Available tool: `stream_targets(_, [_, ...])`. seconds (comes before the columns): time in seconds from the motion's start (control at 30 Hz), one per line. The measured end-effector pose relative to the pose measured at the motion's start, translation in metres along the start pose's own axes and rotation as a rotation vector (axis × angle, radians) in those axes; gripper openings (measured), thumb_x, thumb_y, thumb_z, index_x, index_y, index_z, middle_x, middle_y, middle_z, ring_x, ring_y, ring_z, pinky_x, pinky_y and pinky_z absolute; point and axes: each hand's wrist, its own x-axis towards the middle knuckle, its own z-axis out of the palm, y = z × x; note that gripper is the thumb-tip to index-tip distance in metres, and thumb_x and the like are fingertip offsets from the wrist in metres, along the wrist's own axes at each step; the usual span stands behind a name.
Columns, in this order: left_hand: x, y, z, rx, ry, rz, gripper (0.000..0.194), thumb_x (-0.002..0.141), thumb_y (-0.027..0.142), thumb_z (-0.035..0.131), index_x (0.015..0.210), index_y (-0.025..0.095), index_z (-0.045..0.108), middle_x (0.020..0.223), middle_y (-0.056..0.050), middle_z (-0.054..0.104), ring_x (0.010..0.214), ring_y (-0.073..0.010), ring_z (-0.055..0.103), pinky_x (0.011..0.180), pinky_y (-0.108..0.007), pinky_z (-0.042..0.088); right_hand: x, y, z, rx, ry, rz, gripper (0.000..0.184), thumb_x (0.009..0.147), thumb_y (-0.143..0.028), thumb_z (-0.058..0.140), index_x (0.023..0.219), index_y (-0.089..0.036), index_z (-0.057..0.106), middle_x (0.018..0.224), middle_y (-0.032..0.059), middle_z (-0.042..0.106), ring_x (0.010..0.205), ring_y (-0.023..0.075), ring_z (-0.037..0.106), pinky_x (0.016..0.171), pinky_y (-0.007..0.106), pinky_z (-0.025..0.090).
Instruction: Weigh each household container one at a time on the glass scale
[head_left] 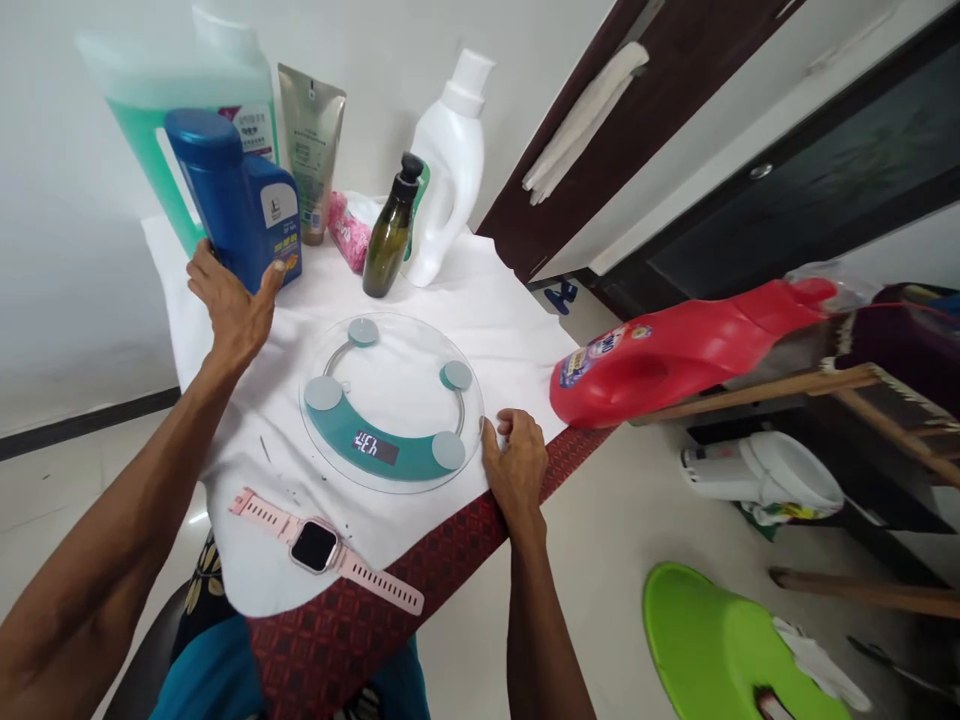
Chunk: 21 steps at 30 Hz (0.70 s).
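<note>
My left hand is around the lower part of a blue bottle with a blue cap, thumb at its front and fingers at its left side. A round glass bathroom scale lies on the white cloth, its teal band carrying a lit display. Beside the scale's right edge rests my right hand, loosely curled, with a gap between thumb and forefinger and nothing visible in it. The thumb is at or very near the glass rim. A pink-strapped smartwatch lies flat in front of the scale.
Behind the scale stand a green-liquid jug, a grey-green tube, a pink pack, a dark green bottle and a white jug. A red detergent bottle is at right. A green basin sits on the floor.
</note>
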Motion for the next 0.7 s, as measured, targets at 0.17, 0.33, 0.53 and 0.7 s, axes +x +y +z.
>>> stream_targets(0.17, [0.026,0.005,-0.004,-0.067,0.027,-0.023,0.069,0.079,0.026,0.094,0.125,0.017,0.043,0.148,-0.017,0.054,0.144,-0.0344,0.048,0.129,-0.057,0.034,0.001,0.0,0.0,0.002,0.006,-0.011,0.019,0.101,-0.044,0.056,0.101,-0.025,0.06,0.093,0.0092,0.067,0.092,0.0298,0.061,0.085,0.044,0.047])
stream_targets(0.33, [0.045,0.007,-0.003,-0.059,0.078,-0.065,0.068,0.062,0.026,0.096,0.102,0.026,0.04,0.114,-0.002,0.058,0.115,-0.0282,0.057,0.12,-0.057,0.043,0.001,-0.001,0.001,0.001,0.009,-0.013,0.018,0.101,-0.043,0.056,0.101,-0.025,0.059,0.093,0.0094,0.068,0.092,0.0295,0.061,0.086,0.044,0.047])
stream_targets(0.53, [0.052,0.003,0.013,-0.216,0.173,0.046,0.068,0.055,0.014,0.085,0.102,0.027,0.038,0.108,0.001,0.056,0.103,-0.0205,0.053,0.111,-0.049,0.048,0.003,0.0,0.002,0.019,0.019,0.015,0.017,0.099,-0.042,0.056,0.1,-0.025,0.059,0.09,0.0077,0.067,0.088,0.0286,0.061,0.084,0.043,0.047])
stream_targets(0.7, [0.047,-0.003,0.018,-0.337,0.161,0.167,0.064,0.056,0.019,0.084,0.107,0.024,0.046,0.105,0.001,0.054,0.101,-0.0186,0.053,0.106,-0.046,0.051,0.004,-0.001,0.001,0.028,0.016,0.023,0.018,0.098,-0.044,0.057,0.098,-0.026,0.059,0.088,0.0073,0.066,0.089,0.0287,0.061,0.084,0.043,0.047])
